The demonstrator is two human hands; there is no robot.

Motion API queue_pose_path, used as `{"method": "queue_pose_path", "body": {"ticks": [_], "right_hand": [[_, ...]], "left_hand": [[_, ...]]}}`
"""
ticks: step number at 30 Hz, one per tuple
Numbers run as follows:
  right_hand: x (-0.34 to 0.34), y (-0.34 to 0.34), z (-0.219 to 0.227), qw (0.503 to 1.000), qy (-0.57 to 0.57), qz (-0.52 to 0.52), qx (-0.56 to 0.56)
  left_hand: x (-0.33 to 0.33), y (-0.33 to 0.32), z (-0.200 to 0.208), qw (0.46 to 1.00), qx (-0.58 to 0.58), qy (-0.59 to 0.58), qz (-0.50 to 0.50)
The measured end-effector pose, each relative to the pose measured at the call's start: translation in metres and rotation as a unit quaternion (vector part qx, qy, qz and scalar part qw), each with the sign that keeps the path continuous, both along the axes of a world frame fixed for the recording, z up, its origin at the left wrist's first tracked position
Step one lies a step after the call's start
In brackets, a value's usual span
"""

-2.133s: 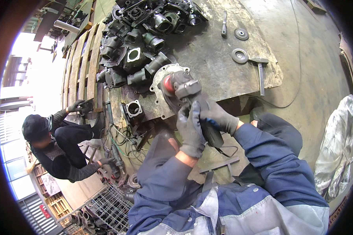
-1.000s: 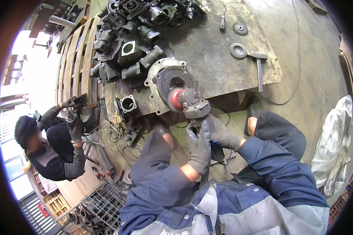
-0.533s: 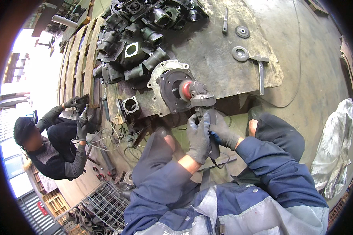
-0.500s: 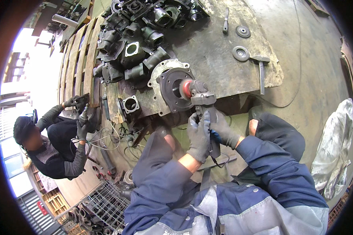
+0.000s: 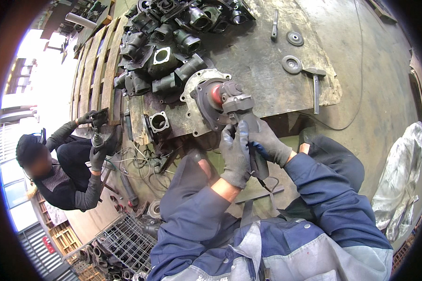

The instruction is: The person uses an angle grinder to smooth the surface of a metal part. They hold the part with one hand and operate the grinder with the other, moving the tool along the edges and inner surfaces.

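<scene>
Both my gloved hands grip a grey angle grinder (image 5: 239, 104) with a red guard around its head. My left hand (image 5: 234, 152) wraps the body from the left. On the right side my right hand (image 5: 269, 143) closes round it, blue showing on the glove's palm. The grinder's head rests over a dark round metal flange (image 5: 203, 96), its disc hidden by the red guard. That flange is part of a casting whose paler, holed plate (image 5: 191, 89) stands behind it at the bench edge. A cord (image 5: 269, 183) leaves the grinder's lower end.
Dark pipe-like castings (image 5: 157, 61) are heaped on the worn bench (image 5: 262, 89). A hammer (image 5: 316, 89), two discs (image 5: 292, 64) and a handled tool (image 5: 275, 24) lie at the right. One square-flanged casting (image 5: 159, 122) stands near the edge. A co-worker (image 5: 63, 164) crouches left, holding a tool and a part.
The grinder and both hands have moved slightly left and up, and the red guard sits farther over the flange. The co-worker's hands have shifted a little.
</scene>
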State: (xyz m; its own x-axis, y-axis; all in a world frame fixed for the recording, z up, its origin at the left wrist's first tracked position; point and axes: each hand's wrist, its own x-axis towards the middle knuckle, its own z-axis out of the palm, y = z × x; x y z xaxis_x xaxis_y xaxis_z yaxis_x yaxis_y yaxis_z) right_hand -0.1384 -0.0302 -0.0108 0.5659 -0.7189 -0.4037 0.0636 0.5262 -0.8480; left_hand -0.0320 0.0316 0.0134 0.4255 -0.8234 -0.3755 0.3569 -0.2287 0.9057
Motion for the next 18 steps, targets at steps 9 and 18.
{"method": "queue_pose_path", "body": {"ticks": [9,18], "right_hand": [[-0.011,-0.002,-0.002,0.996,0.009,0.082,-0.040],[-0.008,-0.010,0.001,1.000,-0.017,0.022,-0.009]], "left_hand": [[-0.004,0.015,-0.003,1.000,0.007,0.013,0.012],[-0.002,0.005,0.005,0.999,-0.016,0.029,-0.006]]}}
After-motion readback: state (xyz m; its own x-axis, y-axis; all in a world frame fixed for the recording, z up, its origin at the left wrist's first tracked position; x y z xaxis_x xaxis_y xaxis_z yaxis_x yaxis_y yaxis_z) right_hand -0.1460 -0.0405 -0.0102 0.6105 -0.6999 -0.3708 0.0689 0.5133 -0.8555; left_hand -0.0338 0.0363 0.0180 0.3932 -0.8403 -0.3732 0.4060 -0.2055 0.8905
